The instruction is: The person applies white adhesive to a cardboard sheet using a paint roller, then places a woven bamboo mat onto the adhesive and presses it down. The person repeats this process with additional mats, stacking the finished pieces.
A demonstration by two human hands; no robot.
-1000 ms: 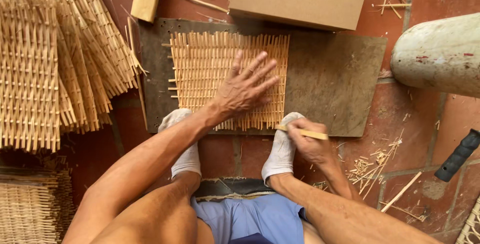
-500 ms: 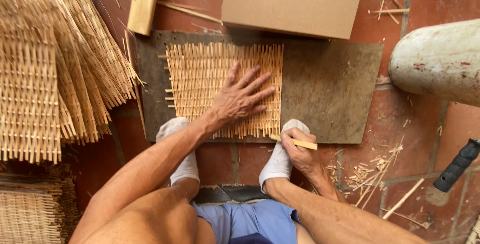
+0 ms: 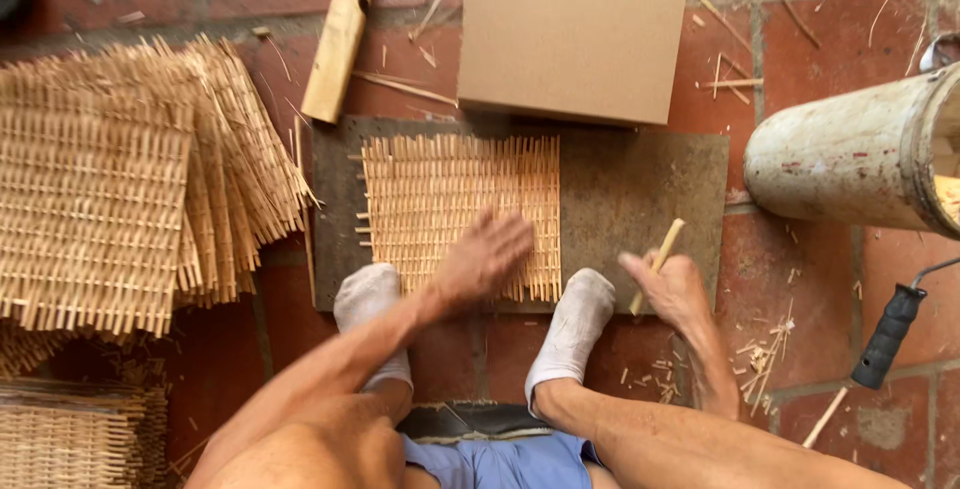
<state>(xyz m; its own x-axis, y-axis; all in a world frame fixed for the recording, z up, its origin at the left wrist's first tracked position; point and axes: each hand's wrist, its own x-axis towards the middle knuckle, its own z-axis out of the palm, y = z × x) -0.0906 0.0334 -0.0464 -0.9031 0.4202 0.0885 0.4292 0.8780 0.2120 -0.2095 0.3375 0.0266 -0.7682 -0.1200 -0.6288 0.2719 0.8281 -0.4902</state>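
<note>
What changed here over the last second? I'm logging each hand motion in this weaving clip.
The left hand slid back from the middle of the woven mat to its near edge, fingers drawn closer together. The right hand kept its stick but swung it from lying sideways to pointing up and away. The mat, board, both socked feet and the mat pile stayed put.

Arms: bare to shoulders, no sleeves, no watch or rings seen.
L hand (image 3: 485, 259): bare, no glove.
R hand (image 3: 672, 289): bare, no glove.
Feet: white socks (image 3: 570, 334), grubby at toes.
Shorts (image 3: 500, 461): blue, lower frame edge.
Legs: bare.
</note>
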